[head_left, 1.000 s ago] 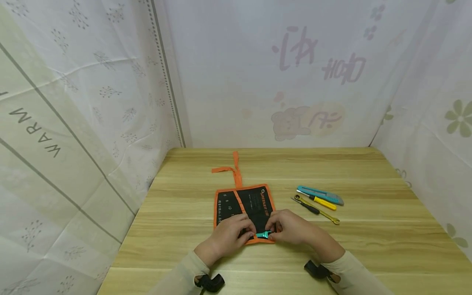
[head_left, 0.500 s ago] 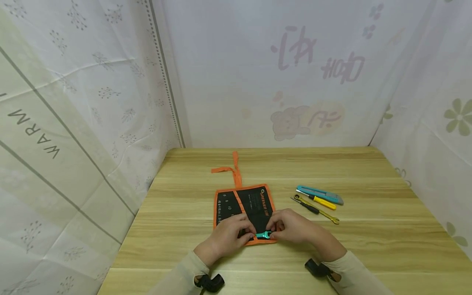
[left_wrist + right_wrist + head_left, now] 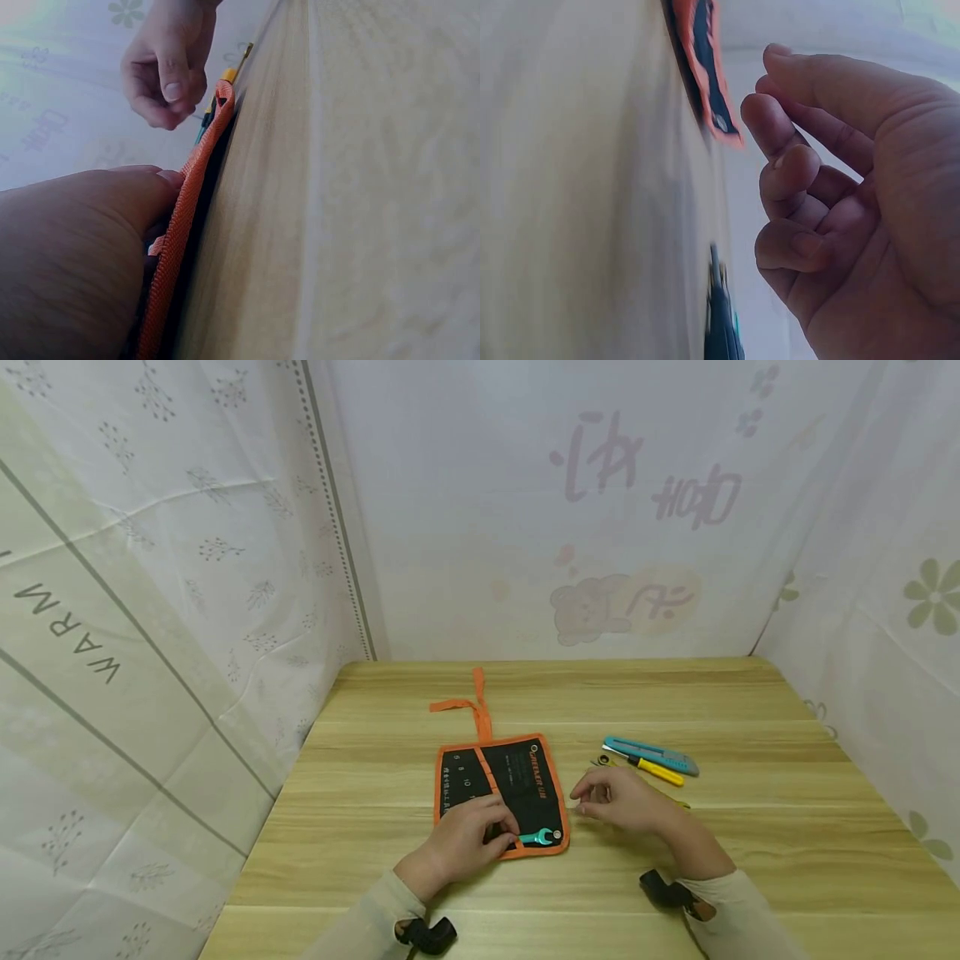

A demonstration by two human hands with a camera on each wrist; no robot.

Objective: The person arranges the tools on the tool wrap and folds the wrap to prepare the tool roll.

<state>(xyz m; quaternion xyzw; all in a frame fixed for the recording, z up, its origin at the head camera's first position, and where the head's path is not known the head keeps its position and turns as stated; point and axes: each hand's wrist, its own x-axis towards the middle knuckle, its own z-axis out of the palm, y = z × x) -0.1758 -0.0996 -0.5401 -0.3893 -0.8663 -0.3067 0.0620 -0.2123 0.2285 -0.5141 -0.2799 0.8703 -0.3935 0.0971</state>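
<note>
A black tool roll [image 3: 517, 777] with orange edging lies spread on the table. A teal wrench [image 3: 537, 837] sits low on it, its open end showing and its other end hidden under the orange strip and my left hand. My left hand [image 3: 472, 831] pinches the roll's orange-edged pocket strip beside the wrench; in the left wrist view, its thumb rests against the orange edging [image 3: 191, 187]. Off the roll's right side, my right hand [image 3: 626, 797] hovers with fingers loosely curled and nothing in them, as the right wrist view shows of that hand [image 3: 840, 172].
Right of the roll lie a teal utility knife [image 3: 652, 756], a yellow-handled tool [image 3: 660, 772] and a gold-coloured ratchet wrench [image 3: 604, 761], partly behind my right hand. A dark pointed tool [image 3: 720, 315] shows in the right wrist view. Orange ties [image 3: 482, 714] extend behind the roll.
My right hand has let go of the teal wrench's end and moved right, off the roll toward the loose tools. My left hand stays in place.
</note>
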